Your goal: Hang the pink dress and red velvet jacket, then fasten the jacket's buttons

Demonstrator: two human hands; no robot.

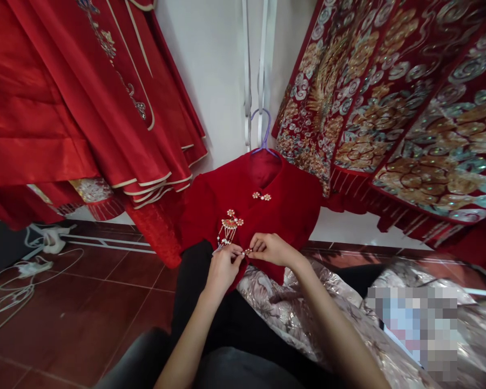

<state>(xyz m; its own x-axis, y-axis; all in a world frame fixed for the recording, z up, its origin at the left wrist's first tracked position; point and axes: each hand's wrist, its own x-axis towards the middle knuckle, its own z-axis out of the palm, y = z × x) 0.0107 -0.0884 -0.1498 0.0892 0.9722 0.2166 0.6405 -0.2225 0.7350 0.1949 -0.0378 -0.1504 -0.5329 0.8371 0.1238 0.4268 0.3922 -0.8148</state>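
Note:
A dark red velvet jacket (279, 216) hangs in front of me on a purple hanger (264, 129), its lower part by my knees. At its collar sits a pair of gold flower-shaped fasteners (261, 196). A fan-shaped brooch (229, 224) with bead tassels is on the jacket's left side. Lower down, my left hand (225, 267) and my right hand (272, 248) meet at a small gold beaded fastener (247, 252). Both hands pinch it, one from each side. My fingertips partly hide it.
Red garments (117, 108) hang at the left, and a sequined red-and-gold garment (380, 108) hangs at the right. Pale patterned shiny fabric (328, 302) lies across my lap. Tangled white cables (28, 270) rest on the tiled floor (93, 297). White poles (263, 59) stand against the wall.

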